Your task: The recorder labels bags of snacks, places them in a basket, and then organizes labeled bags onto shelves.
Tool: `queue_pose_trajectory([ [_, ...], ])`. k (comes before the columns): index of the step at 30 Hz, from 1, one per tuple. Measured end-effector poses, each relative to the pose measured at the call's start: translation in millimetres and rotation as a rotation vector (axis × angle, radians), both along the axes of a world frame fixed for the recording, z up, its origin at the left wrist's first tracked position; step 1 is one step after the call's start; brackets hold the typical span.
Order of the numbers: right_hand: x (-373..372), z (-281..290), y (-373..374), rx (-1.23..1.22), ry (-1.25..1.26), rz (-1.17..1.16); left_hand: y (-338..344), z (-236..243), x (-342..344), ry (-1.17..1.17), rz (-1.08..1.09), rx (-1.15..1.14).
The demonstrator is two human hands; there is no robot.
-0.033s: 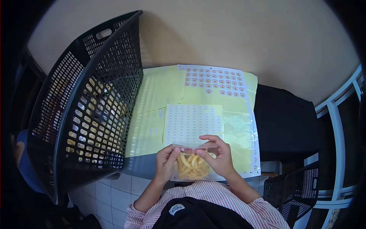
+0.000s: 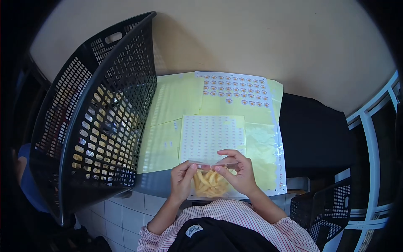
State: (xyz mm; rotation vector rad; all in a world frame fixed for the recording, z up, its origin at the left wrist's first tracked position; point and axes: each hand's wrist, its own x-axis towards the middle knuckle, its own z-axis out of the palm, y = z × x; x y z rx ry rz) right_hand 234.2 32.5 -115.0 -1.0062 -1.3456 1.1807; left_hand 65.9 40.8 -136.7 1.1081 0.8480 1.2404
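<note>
Between my hands, at the near edge of the table, hangs a clear plastic bag [image 2: 211, 185] of yellow curved snack sticks. My left hand [image 2: 183, 178] pinches its upper left edge between thumb and fingers. At the upper right, my right hand [image 2: 239, 173] grips the bag, with the thumb in front and the index finger stretched above the rim. Just beyond the bag lies a sheet of small labels [image 2: 213, 136]. Farther back is a larger sheet of round orange-and-white stickers [image 2: 235, 86], with some stickers gone from its lower row.
A tall black perforated basket [image 2: 105, 84] holding many filled packets stands on the left. Yellow backing paper [image 2: 168, 101] covers much of the table. Black cloth [image 2: 315, 130] lies to the right, above another black crate [image 2: 321, 208]. Someone's blue-clothed part [image 2: 26, 185] shows far left.
</note>
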Motion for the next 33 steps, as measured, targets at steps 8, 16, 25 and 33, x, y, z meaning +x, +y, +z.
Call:
queue_pose_trajectory([
  [8,-10.9,0.4,18.7,0.023,0.001,0.067,-6.8,-8.9,-9.6,-0.175,-0.017,-0.057],
  [16,-13.1,-19.0,55.6,-0.017,-0.005,0.066,-9.0,-20.4,-28.8,0.046,-0.136,-0.196],
  [25,61.0,-56.6,167.9,0.215,-1.033,-0.58,7.4,-55.2,-37.4,-0.231,0.191,-0.315],
  [33,37.4,-63.1,189.3,0.044,-1.125,-0.677,8.3,-63.3,-40.7,-0.149,0.088,-0.262],
])
